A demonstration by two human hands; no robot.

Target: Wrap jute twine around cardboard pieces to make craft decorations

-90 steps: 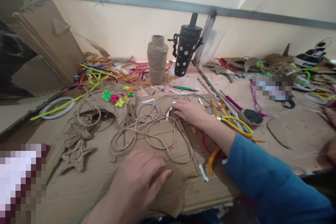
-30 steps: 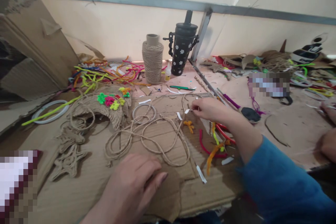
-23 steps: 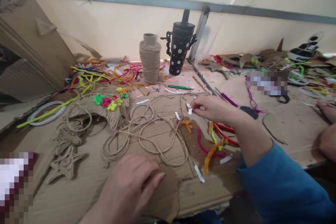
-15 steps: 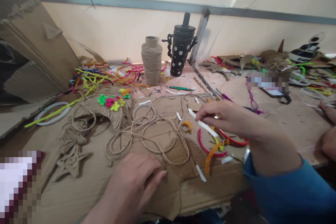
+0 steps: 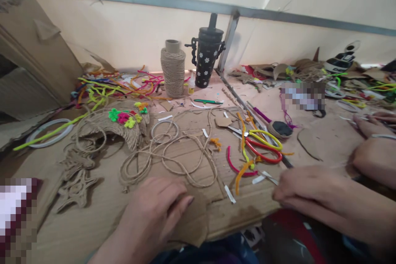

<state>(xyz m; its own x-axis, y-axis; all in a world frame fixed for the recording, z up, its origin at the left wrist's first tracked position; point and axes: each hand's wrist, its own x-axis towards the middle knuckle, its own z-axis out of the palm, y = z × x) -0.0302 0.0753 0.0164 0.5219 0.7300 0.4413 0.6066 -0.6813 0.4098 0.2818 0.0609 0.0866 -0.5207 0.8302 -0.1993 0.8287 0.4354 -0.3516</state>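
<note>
My left hand [image 5: 156,210] rests with curled fingers at the near edge of the table, over a brown cardboard piece [image 5: 194,225]; anything inside its fingers is hidden. My right hand [image 5: 312,196] is at the front edge on the right, fingers closed together. A thin pale pointed thing [image 5: 269,177] lies by its fingertips, beside a white strip [image 5: 259,179]. Beyond that hand are scissors with red and yellow handles [image 5: 265,148], plus orange [image 5: 243,175] and pink [image 5: 235,165] pipe cleaners. Looped jute cord [image 5: 188,179] spreads in front of my left hand.
A twine-wrapped crescent [image 5: 123,132] with fuzzy flowers and a twine star [image 5: 76,189] lie left. Behind stand a twine spool [image 5: 173,70], small glue bottle [image 5: 191,85] and black flowered tumbler [image 5: 206,57]. A co-worker's hands [image 5: 375,154] are at right.
My right hand has come down and right, away from above the scissors, which now show. The white strip it held is no longer visible in its fingers. My left hand stays nearly in place.
</note>
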